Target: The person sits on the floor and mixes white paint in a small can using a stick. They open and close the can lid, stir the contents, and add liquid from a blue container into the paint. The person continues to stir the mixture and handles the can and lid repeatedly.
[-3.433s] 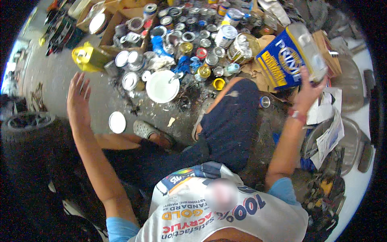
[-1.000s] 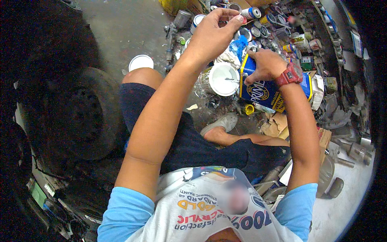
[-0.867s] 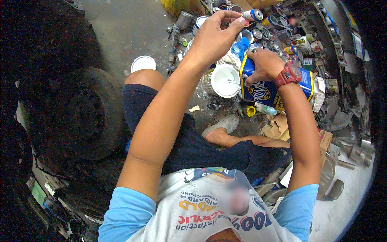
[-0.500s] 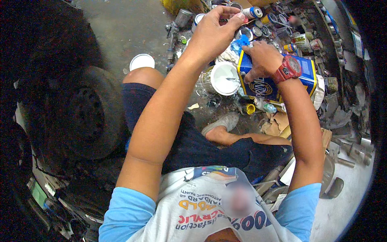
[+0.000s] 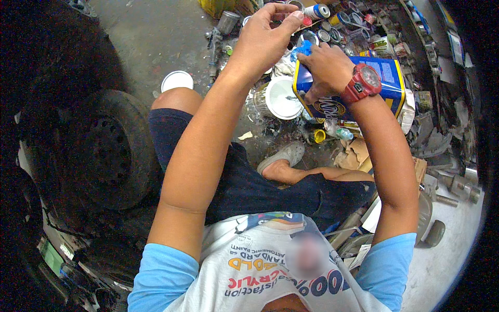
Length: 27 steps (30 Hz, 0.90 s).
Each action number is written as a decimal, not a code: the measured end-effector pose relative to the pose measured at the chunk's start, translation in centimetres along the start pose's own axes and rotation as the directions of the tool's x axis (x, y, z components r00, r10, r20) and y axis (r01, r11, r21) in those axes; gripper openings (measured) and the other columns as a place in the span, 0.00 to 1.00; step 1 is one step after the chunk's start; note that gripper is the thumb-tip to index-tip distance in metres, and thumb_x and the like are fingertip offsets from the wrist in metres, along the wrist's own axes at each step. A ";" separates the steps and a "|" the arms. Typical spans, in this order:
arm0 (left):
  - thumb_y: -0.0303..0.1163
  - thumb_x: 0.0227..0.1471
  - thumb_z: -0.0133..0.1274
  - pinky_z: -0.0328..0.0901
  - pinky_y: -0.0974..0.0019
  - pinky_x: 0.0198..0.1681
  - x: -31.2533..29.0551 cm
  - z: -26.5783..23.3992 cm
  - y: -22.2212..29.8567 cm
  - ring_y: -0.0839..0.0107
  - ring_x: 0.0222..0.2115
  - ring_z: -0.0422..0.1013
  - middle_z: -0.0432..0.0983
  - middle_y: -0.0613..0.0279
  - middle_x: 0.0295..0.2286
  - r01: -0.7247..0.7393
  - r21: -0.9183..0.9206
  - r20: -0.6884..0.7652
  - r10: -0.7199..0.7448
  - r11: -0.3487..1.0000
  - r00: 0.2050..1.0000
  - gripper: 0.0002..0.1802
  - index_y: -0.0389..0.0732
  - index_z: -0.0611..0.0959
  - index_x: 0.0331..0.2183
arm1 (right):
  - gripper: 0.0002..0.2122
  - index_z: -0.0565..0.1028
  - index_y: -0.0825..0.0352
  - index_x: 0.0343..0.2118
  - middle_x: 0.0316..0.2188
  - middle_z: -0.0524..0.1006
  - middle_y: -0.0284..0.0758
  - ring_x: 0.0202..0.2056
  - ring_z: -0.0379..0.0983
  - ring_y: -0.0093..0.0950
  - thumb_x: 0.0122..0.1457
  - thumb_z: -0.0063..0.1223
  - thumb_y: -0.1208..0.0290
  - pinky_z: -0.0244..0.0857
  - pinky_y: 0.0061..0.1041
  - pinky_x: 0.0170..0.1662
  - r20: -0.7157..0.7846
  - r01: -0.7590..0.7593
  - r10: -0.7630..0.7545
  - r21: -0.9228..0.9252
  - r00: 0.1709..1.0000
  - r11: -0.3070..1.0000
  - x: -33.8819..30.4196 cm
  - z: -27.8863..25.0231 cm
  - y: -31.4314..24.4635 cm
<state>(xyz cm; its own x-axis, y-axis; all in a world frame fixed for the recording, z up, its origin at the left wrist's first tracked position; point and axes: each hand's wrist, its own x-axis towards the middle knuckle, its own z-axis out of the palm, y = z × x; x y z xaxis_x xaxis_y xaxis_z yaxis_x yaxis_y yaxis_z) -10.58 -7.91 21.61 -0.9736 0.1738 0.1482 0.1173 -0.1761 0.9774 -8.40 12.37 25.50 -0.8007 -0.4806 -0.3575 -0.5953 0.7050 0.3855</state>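
Note:
My left hand [image 5: 262, 44] reaches out at the far middle, over a cluster of small cans. Its thumb and forefinger are drawn together, and whatever lies between them is too small to make out. Fingers curled over its left end, my right hand [image 5: 328, 67] grips a large blue rectangular can [image 5: 387, 78] with yellow edges. A crumpled blue plastic piece [image 5: 301, 50] sits at that end, by the fingertips. Just left of the can stands a paint-smeared pail [image 5: 262, 100] with a white round top [image 5: 280, 93]; a dark smudge shows on the white.
Several small cans and jars crowd the far right, among them a blue-and-white can [image 5: 317, 11]. A white round lid [image 5: 177, 81] lies on the floor near my knee. A yellow cap [image 5: 319, 136] is below the blue can. At left stands a vehicle wheel [image 5: 109, 151].
The whole view has shifted, so things appear slightly farther left and up. Both hands keep nearly the same pose, the right one still on the blue can.

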 end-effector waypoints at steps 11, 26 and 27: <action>0.44 0.61 0.68 0.69 0.63 0.56 -0.4 -0.4 0.3 0.69 0.50 0.77 0.82 0.52 0.49 -0.044 0.045 0.084 0.040 0.998 0.996 0.33 0.34 0.80 0.59 | 0.16 0.86 0.58 0.45 0.44 0.86 0.38 0.50 0.82 0.40 0.53 0.70 0.61 0.79 0.42 0.50 -0.022 0.006 -0.007 -0.062 1.000 0.998 0.6 -1.4 -1.2; 0.49 0.23 0.87 0.59 0.56 0.72 -2.2 1.5 -4.2 0.46 0.68 0.64 0.67 0.35 0.65 -0.166 0.460 0.602 -0.169 0.872 0.780 0.83 0.30 0.55 0.71 | 0.47 0.73 0.70 0.48 0.35 0.85 0.49 0.39 0.86 0.49 0.22 0.89 0.53 0.82 0.46 0.42 -0.020 -0.038 0.041 0.156 0.999 0.987 -0.1 -3.3 -1.0; 0.49 0.24 0.87 0.60 0.56 0.71 -2.2 1.7 -4.5 0.46 0.67 0.65 0.69 0.36 0.63 -0.192 0.440 0.611 -0.135 0.877 0.780 0.80 0.30 0.57 0.70 | 0.48 0.71 0.70 0.49 0.36 0.85 0.49 0.41 0.85 0.50 0.23 0.88 0.52 0.80 0.47 0.44 0.027 -0.052 0.048 0.179 0.998 0.982 -0.1 -3.6 -0.9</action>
<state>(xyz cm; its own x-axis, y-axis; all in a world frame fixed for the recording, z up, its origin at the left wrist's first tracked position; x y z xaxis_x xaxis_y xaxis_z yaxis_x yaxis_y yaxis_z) -8.66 -5.86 17.13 -0.6556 0.7513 0.0756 0.3764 0.2384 0.8952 -7.96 9.90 28.24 -0.8262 -0.4320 -0.3616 -0.5313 0.8110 0.2449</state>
